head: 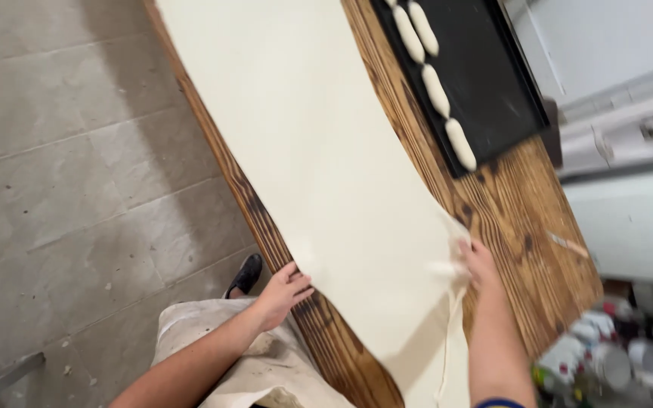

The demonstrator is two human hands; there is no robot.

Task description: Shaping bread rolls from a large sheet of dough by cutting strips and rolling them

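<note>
Both my hands pinch the dough sheet's near edges, left hand and right hand, keeping the dough sheet stretched flat along the table.

A long pale dough sheet lies along a dark-grained wooden bench. The left hand pinches its near edge; the right hand grips the opposite edge. Beyond, a black tray holds a row of dough rolls.
</note>
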